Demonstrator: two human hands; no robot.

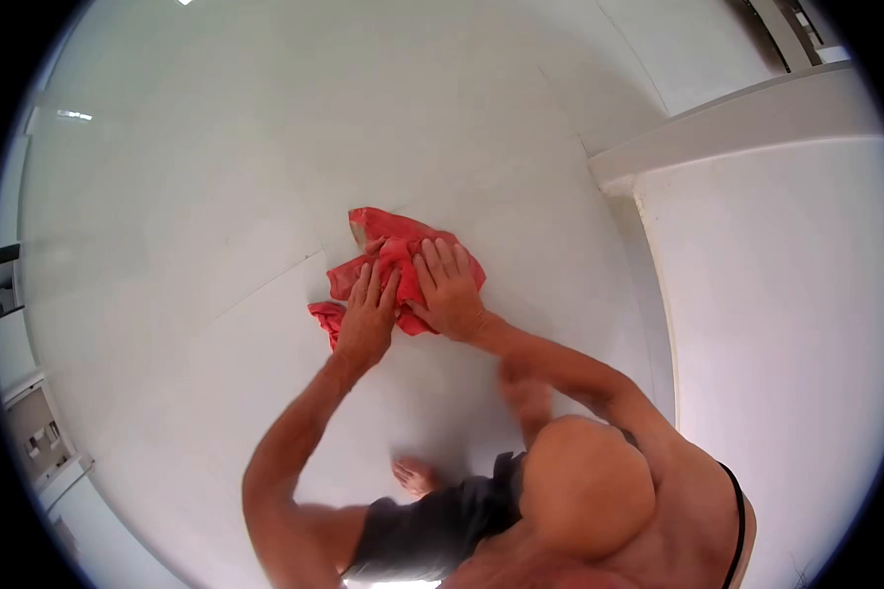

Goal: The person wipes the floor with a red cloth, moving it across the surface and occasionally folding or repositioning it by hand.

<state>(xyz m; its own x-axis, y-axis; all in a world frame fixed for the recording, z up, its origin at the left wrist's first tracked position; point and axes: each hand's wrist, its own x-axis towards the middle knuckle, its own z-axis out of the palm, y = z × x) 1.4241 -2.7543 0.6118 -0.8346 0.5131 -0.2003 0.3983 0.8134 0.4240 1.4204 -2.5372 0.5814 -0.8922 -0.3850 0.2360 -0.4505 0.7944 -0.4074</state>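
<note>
Two bare hands, both down on red cloth (398,257), bunched up on the pale floor (196,196) just off centre, towards eleven o'clock! Left hand (368,312) comes in from seven o'clock, right hand (452,294) from four. Both are open, fingers stretched out, palms down, neither closed around the fabric; whether any fold is pinched underneath, I can't tell. Count the cloth: one main crumpled heap, one flap spread at its eleven o'clock, one smaller bunch at its eight, beside the left wrist. One piece or several? Can't tell from here! One bare foot (414,476) down at six o'clock, well apart from the cloth, and one white panel (771,285) filling three o'clock.
</note>
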